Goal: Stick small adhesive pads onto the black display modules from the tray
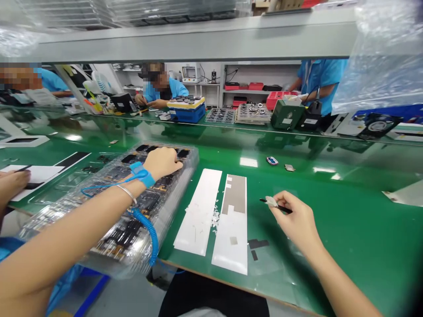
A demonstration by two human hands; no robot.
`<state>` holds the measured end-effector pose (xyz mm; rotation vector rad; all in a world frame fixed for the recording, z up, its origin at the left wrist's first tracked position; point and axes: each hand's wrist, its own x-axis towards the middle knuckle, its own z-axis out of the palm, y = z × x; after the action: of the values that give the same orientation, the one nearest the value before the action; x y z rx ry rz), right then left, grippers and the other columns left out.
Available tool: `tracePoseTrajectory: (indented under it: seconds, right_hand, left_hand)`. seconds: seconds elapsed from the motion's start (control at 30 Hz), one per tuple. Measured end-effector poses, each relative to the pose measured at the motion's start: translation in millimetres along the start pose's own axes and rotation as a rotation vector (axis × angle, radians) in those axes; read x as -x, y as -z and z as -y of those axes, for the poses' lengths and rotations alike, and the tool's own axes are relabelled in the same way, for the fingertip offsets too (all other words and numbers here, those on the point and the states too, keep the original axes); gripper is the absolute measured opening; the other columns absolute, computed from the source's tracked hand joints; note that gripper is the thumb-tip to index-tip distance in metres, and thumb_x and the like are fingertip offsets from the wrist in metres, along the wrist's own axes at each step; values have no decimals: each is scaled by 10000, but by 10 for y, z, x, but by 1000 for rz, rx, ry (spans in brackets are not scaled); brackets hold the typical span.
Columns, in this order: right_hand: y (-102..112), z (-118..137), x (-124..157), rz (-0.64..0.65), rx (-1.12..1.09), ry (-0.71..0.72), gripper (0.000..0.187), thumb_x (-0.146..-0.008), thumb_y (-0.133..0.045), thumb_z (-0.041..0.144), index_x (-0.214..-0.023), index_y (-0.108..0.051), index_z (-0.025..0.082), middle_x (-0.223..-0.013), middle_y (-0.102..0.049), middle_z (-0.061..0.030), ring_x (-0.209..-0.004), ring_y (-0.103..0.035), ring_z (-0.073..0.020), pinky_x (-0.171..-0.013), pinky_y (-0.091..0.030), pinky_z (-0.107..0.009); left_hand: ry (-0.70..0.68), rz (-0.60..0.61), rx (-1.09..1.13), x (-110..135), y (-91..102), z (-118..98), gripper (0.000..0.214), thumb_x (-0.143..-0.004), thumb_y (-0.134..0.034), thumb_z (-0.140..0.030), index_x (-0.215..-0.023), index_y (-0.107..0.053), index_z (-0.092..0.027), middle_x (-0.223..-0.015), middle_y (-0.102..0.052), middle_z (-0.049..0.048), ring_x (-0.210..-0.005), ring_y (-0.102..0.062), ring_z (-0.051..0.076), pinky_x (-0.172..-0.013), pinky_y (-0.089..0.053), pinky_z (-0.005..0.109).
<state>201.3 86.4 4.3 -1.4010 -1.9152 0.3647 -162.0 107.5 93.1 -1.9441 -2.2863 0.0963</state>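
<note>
My left hand point(163, 162), a blue wrist strap point(142, 174) behind it, reaches to the far end of a stack of transparent plastic trays point(180, 193) filled with small dark electronic parts. Its fingers curl downward and what they pinch, if anything, is hidden. Over the green table, my right hand point(297, 218) is closed around black tweezers point(284, 209) with a pale wrapping near the tip. Between my hands lie a plain white sheet point(198, 215) and a second sheet with grey adhesive pieces point(235, 193). Small white scraps point(215, 218) are scattered between them.
Dark cut pieces point(258, 244) lie right of the sheets. Two small parts, one a blue-rimmed item point(272, 160), rest farther back. A coiled blue cord point(150, 231) hangs by the trays. Another person's hand point(15, 182) is at left; co-workers sit beyond the partition.
</note>
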Motion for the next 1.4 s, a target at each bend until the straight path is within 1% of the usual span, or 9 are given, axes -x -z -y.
tracePoseTrajectory:
  seconds: [0.13,0.23,0.37,0.5,0.63,0.83,1.0,1.2,1.4]
  right_hand:
    - [-4,-57,-3,-4,-54,-7,129,-785,-564,329,-707,-541,229,-634,-543,8,-587,-517,-161,-559,-390,-263]
    - [10,-24,30,36,-110,-14,132,-804,-551,317,-709,-533,228,-639,-532,13,-595,-526,-155,-561,-401,-257]
    - [80,81,107,110,-250,-62,174,-839,-562,335,-711,-529,223,-637,-512,22,-585,-507,-139,-543,-393,-242]
    - [186,174,155,183,-506,-159,201,-869,-562,350,-722,-559,213,-676,-523,17,-599,-482,-126,-528,-372,-230]
    - [249,195,177,199,-656,-221,327,-952,-482,409,-724,-614,215,-714,-524,2,-643,-474,-136,-569,-387,-251]
    - [245,215,188,157,-853,-186,434,-1019,-346,446,-782,-632,220,-817,-543,-17,-753,-547,-140,-675,-468,-266]
    - [32,184,311,377,-815,-127,230,-966,-500,274,-774,-603,200,-815,-583,-15,-758,-625,-132,-656,-546,-245]
    - [-302,92,409,386,-736,-131,80,-889,-571,192,-812,-587,184,-835,-581,-16,-703,-660,-119,-600,-587,-211]
    - [-354,95,439,395,-747,-217,104,-886,-611,230,-798,-614,176,-838,-620,-14,-642,-685,-107,-572,-591,-193]
  left_hand:
    - [14,-78,7,140,90,-136,316,-952,-427,-301,-952,-635,-63,-845,-709,177,-829,-688,335,-694,-486,396]
    - [-65,-84,74,505,199,-318,291,-966,-325,-271,-1055,-552,-111,-738,-694,105,-676,-681,275,-591,-445,323]
    - [-322,-37,416,1250,204,-729,200,-997,-297,-309,-957,-475,-227,-551,-590,-40,-410,-564,166,-415,-359,261]
    - [-587,77,668,1691,-23,-1176,119,-959,-353,-180,-956,-448,-252,-654,-644,-31,-512,-631,166,-463,-450,256]
    - [-613,145,772,1663,-312,-1447,148,-945,-358,-130,-947,-461,-237,-725,-654,-4,-587,-640,174,-512,-514,273]
    - [-675,-118,861,1700,-676,-1428,208,-912,-462,-64,-1030,-557,-206,-955,-761,53,-959,-714,214,-837,-599,329]
    - [-709,-91,754,1783,-712,-1443,203,-982,-432,-116,-1061,-611,-169,-1039,-779,55,-1050,-712,182,-887,-595,253]
    - [-683,-147,689,1718,-738,-1631,247,-1002,-392,-109,-1003,-639,-117,-1082,-763,112,-1106,-685,223,-880,-604,296]
    - [-690,-209,661,1737,-796,-1701,231,-982,-438,-103,-999,-669,-108,-1068,-768,102,-1072,-703,236,-843,-623,314]
